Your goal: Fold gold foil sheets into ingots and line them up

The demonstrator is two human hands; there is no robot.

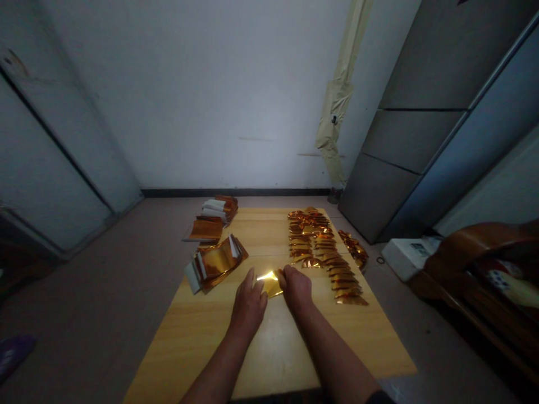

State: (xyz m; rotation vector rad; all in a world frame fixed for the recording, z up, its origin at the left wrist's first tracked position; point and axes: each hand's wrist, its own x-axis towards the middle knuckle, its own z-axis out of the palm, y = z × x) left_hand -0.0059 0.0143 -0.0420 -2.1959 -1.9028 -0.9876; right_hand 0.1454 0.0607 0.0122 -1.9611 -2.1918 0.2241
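A small sheet of gold foil paper (272,284) lies between my hands, low over the wooden table, with a bright glare on its surface. My left hand (250,300) grips its left edge, thumb at the near side and index finger extended. At the opposite edge, the curled fingers of my right hand (297,286) pinch the sheet and hide its right corner. Rows of folded gold foil pieces (324,244) overlap on the right part of the table. To the left are loose stacks of flat foil sheets (219,259) with pale backs, slightly bent.
The wooden table (202,348) stands on a tiled floor. More folded foil (353,249) sits beyond its right edge. A second foil stack (214,216) rests at the far left corner. A grey refrigerator (391,129), a white box (406,258) and a carved wooden seat (471,269) stand to the right.
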